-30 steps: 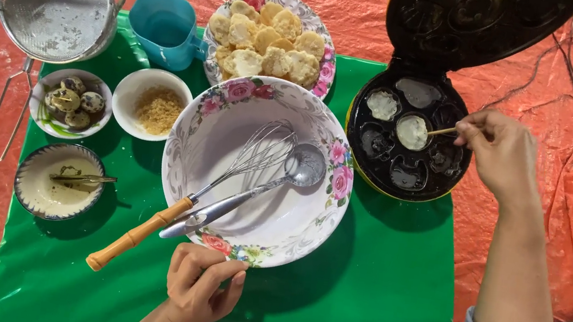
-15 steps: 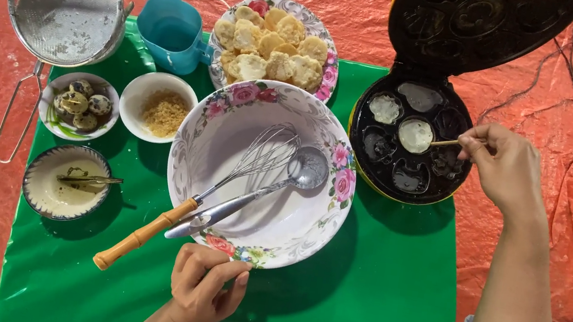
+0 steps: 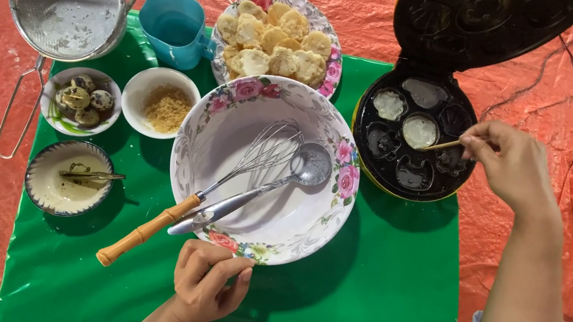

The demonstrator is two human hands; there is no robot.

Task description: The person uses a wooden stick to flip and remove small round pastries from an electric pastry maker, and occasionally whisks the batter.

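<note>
1. skewer work is the step in hand: the right hand [image 3: 509, 164] pinches a thin wooden stick [image 3: 442, 144], its tip touching the pale round cake [image 3: 420, 130] in the middle cavity of the round black moulded cake maker with yellow rim [image 3: 411, 138], whose lid stands open at the back.
2. the left hand [image 3: 206, 283] rests loosely curled and holds nothing, on the green sheet covering the table [image 3: 361, 270], just below the large white floral bowl [image 3: 267, 166].
3. a good move, by my judgement, slips the tip along the cavity wall and under the cake's edge, not through its soft middle, which could tear.
4. fingers do best high on the stick, apart from the plate, which is likely hot.
5. another pale cake [image 3: 389, 104] sits in the cavity to the upper left; the remaining cavities look dark.
6. the wooden-handled whisk [image 3: 223, 182] and metal ladle [image 3: 276, 178] lie in the bowl, untouched.
</note>
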